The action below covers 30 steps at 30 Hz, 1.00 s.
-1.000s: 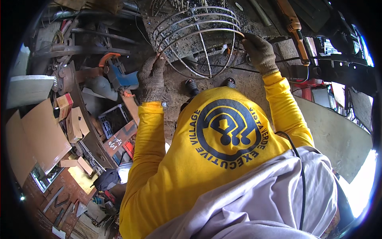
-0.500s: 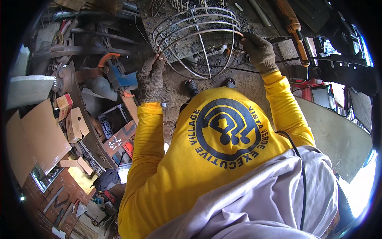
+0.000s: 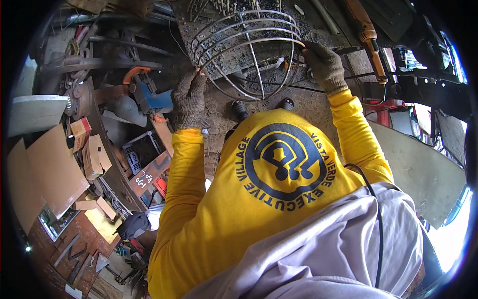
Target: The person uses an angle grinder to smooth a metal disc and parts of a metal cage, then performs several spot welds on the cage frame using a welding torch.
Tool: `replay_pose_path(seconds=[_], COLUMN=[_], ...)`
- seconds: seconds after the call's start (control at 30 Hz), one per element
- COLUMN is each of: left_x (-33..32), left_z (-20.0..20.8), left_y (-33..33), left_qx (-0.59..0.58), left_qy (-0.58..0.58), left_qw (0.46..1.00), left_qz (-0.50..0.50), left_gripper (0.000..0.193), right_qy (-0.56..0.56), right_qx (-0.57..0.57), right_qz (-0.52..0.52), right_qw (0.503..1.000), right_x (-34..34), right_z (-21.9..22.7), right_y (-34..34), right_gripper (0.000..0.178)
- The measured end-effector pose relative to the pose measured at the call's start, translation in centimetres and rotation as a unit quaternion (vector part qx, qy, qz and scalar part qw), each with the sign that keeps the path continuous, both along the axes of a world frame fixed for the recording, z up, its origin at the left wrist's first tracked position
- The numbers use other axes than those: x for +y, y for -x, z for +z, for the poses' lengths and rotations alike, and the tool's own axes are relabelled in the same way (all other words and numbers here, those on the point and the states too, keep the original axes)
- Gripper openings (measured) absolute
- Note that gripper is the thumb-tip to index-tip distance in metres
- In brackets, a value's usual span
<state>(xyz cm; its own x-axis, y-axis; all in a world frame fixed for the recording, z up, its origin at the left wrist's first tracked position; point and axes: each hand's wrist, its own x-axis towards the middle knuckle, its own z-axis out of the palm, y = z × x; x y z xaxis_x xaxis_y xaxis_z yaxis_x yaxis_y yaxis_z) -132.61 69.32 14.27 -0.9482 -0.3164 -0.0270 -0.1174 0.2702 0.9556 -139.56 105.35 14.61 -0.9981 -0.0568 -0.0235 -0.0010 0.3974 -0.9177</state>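
Wire frame [image 3: 254, 57], curved hoops crossed by thin ribs, held out at the near edge of the surface [image 3: 316, 33]. Far hoops show against the surface; near bow hangs past that edge, against the floor [image 3: 313, 103]. Whether it touches the surface, cannot tell.

Left hand [image 3: 189, 97]: grip closed, thumb and fingers pinching the left end of the nearest hoop. Right hand [image 3: 324, 67]: grip closed at that hoop's right end, fingers curled, no gap seen. Both in knitted gloves, likely against rough wire.

Opposite ends held probably for balance: load shared, frame kept from swinging, middle left open to view.

Orientation: long axis runs left to right, hand to hand, right end slightly farther off. Ribs cross it, near to far; rounded bow points back toward the wearer's feet [image 3: 288, 103]. True tilt uncertain through the fisheye.

Orange power tool [image 3: 367, 34] toward the surface's right edge, well apart from the frame.
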Motion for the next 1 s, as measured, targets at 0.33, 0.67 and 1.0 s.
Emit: replay_pose_path(seconds=[0.33,0.67,1.0], left_x=[-0.17,-0.09,0.18], left_z=[-0.25,0.07,0.18], left_y=[-0.01,-0.02,0.08], left_qx=[-0.002,-0.002,0.013], left_qy=[0.016,0.021,0.012], left_qw=[1.0,1.0,1.0], left_qz=[-0.005,-0.012,-0.002], left_gripper=[0.027,0.027,0.026], right_qy=[-0.037,-0.016,-0.019], right_qx=[0.005,0.01,-0.001], right_qz=[-0.008,-0.004,-0.007], right_qw=[0.999,1.0,1.0], right_x=[0.1,0.28,0.33], right_z=[-0.47,-0.84,-0.81], right_y=[0.06,0.11,0.16], right_gripper=[0.025,0.032,0.034])
